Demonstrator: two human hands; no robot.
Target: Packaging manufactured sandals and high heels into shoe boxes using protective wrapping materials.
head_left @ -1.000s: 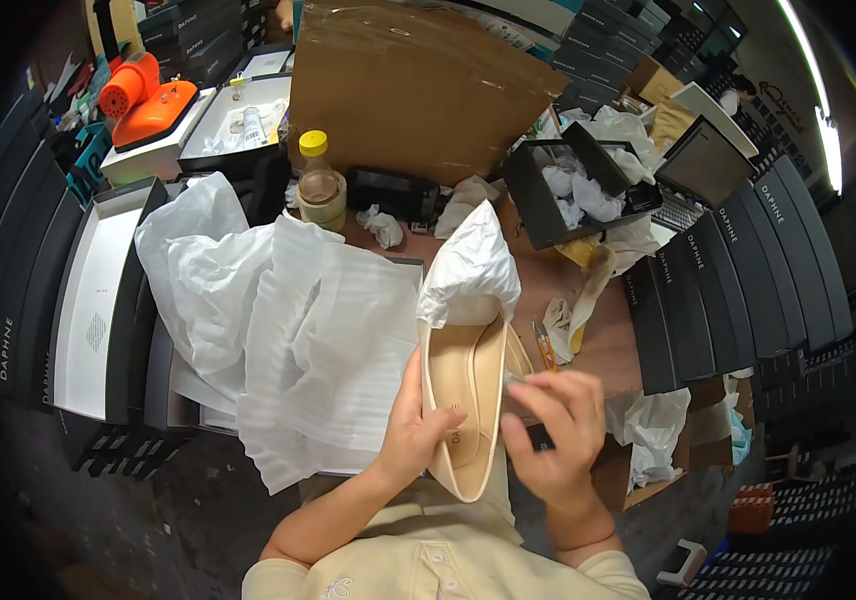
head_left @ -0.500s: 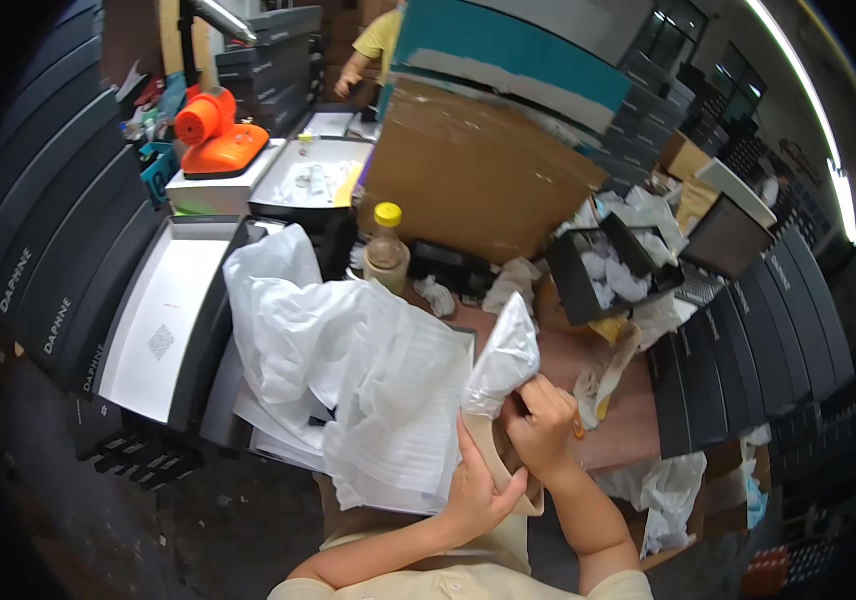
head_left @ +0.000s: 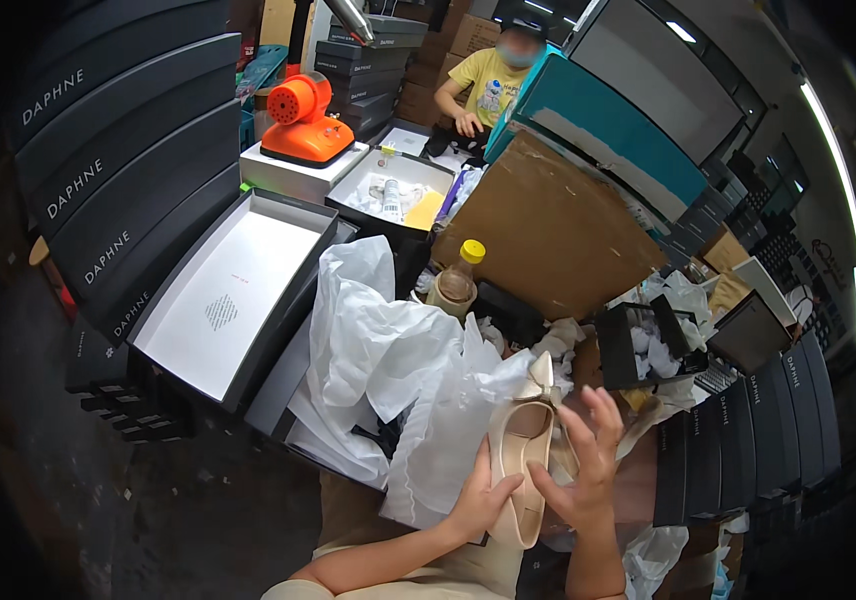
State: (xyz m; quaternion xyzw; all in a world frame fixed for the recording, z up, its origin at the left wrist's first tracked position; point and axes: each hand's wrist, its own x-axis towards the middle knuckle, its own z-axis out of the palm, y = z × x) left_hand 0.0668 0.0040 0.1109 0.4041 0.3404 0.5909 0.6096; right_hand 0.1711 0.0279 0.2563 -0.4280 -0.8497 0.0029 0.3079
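A beige slip-on shoe (head_left: 520,450) with a bow at its toe is tilted up in front of me, its open top facing me. My left hand (head_left: 483,500) grips it from the left side, the thumb over the edge of the opening. My right hand (head_left: 588,465) is at the shoe's right side with its fingers spread; its thumb is near the rim, and I cannot tell if it touches. White wrapping paper (head_left: 378,345) lies crumpled just left of the shoe, over a dark box. The sole is hidden.
Dark shoe boxes (head_left: 118,190) are stacked at the left, beside an open white-lined box (head_left: 233,290). Behind stand a yellow-capped bottle (head_left: 456,288), a large cardboard box (head_left: 548,235) and an orange device (head_left: 306,130). A co-worker (head_left: 491,85) sits at the back. More boxes (head_left: 748,440) stand right.
The white wrapping over the shoe's toe is gone from it, and the bow shows. My right hand has opened from its closed grip. The view has swung left.
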